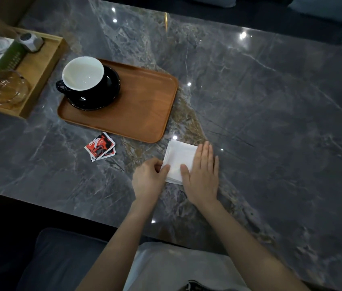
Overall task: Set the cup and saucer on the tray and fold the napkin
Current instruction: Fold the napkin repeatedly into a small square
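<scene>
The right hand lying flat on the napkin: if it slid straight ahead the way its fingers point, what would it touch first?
Probably nothing. The right hand presses the napkin, fingers pointing away over bare marble table. The wooden tray lies left of that line, so the way looks free.

Head view; steeply down; near table (270,101)

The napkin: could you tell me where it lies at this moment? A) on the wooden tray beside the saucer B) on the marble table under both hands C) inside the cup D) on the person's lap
B: the white napkin lies on the table, off the tray, with the right hand flat on it and the left hand pinching its edge.
</scene>
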